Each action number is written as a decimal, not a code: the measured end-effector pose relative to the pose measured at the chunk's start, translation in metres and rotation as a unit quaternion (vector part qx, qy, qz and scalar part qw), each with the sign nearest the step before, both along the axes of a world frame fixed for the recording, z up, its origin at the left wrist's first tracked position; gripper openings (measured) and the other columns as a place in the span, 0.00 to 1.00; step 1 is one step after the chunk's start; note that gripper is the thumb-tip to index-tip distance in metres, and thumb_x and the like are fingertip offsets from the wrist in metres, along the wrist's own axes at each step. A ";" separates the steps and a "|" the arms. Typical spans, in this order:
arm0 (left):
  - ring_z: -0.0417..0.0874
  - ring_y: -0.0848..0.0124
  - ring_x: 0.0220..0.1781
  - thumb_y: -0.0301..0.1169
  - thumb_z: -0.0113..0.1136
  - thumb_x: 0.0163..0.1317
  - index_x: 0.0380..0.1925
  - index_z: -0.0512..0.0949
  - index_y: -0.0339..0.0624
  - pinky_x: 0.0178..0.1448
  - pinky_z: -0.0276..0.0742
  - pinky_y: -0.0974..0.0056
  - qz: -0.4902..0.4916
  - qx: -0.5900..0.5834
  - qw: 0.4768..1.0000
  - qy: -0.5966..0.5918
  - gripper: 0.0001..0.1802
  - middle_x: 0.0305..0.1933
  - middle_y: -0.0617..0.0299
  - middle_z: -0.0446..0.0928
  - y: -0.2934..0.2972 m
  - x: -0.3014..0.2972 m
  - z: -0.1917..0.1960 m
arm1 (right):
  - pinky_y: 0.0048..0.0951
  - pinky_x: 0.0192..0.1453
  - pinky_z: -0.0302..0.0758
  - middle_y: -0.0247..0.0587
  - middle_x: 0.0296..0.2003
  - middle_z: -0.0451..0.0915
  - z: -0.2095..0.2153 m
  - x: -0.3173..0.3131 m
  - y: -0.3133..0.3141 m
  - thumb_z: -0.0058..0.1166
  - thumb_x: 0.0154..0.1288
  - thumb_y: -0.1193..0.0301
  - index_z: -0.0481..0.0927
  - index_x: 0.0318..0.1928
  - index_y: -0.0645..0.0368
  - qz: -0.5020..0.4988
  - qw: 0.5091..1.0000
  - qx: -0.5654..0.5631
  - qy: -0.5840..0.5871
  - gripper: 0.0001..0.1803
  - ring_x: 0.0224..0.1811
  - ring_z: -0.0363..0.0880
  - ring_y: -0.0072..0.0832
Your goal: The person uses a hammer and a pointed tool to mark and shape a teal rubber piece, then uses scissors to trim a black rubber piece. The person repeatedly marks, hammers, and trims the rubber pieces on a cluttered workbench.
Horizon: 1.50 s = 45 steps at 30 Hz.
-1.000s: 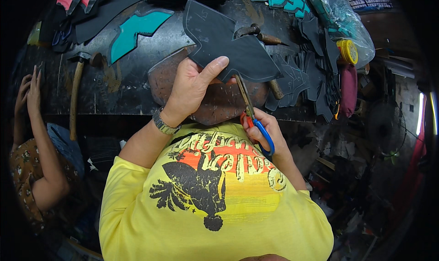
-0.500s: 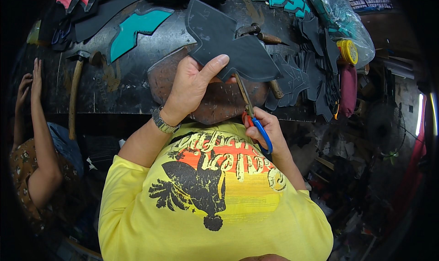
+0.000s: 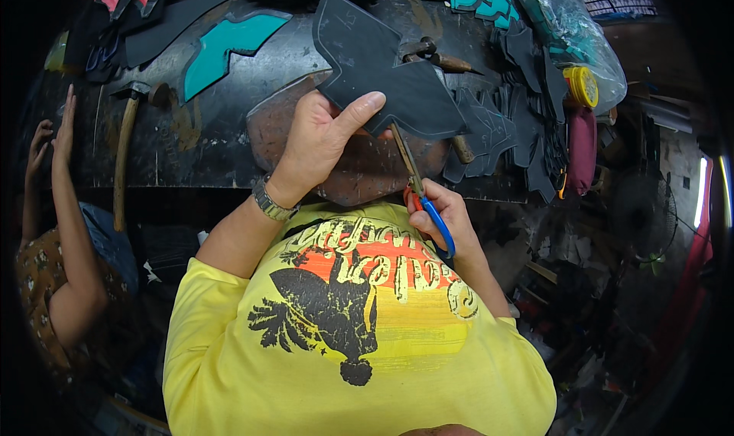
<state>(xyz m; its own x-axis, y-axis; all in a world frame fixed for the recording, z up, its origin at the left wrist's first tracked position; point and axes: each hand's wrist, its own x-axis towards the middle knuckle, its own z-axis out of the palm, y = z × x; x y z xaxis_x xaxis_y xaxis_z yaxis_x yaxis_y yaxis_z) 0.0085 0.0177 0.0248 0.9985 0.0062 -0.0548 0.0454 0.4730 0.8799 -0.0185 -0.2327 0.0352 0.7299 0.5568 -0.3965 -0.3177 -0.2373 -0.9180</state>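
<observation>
Your left hand [image 3: 325,136] pinches the black piece [image 3: 386,73] between thumb and fingers, above the table [image 3: 218,157]. Your right hand [image 3: 443,209] curls snugly round the scissors [image 3: 414,178], their tips at the piece's lower edge.

a workshop, shown by its bench, tools and cut material. a dark, scuffed workbench [image 3: 210,145] bears a wooden-handled hammer [image 3: 125,157], piles of flat black cut pieces [image 3: 489,134] and some teal pieces [image 3: 233,42]. scissors [image 3: 406,157] are held at its front edge. on the left, a second person's arm [image 3: 78,241] shows; on the right, a fan [image 3: 646,208] stands amid dim clutter [image 3: 585,294].
</observation>
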 end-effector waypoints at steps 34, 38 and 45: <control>0.87 0.74 0.38 0.34 0.63 0.73 0.46 0.82 0.31 0.41 0.88 0.68 0.004 -0.010 1.000 0.006 0.14 0.43 0.58 0.87 0.004 0.004 -0.004 | 0.17 0.31 0.63 0.22 0.27 0.71 0.002 0.007 -0.003 0.74 0.63 0.63 0.75 0.36 0.59 0.023 0.999 -0.045 -0.012 0.19 0.28 0.64 0.09; 0.87 0.74 0.38 0.34 0.63 0.73 0.47 0.82 0.32 0.40 0.88 0.68 -0.003 0.000 1.000 0.005 0.14 0.43 0.58 0.87 0.005 0.005 -0.006 | 0.17 0.30 0.62 0.22 0.27 0.70 0.001 0.007 -0.003 0.74 0.63 0.63 0.75 0.35 0.59 0.026 0.996 -0.075 -0.033 0.19 0.28 0.64 0.09; 0.87 0.74 0.37 0.35 0.63 0.73 0.46 0.82 0.31 0.39 0.87 0.69 -0.010 -0.004 1.000 0.012 0.15 0.43 0.58 0.87 0.005 0.005 -0.006 | 0.17 0.31 0.63 0.22 0.26 0.70 0.003 0.005 0.000 0.74 0.64 0.65 0.75 0.34 0.59 0.011 0.999 -0.030 0.015 0.17 0.28 0.65 0.09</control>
<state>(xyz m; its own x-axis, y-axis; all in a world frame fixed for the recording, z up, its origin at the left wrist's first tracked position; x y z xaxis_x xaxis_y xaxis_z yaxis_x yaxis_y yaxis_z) 0.0132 0.0223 0.0188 0.9968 -0.0136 -0.0791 0.0759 0.4791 0.8745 -0.0132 -0.2324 0.0386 0.7041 0.5477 -0.4520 -0.3394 -0.2994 -0.8917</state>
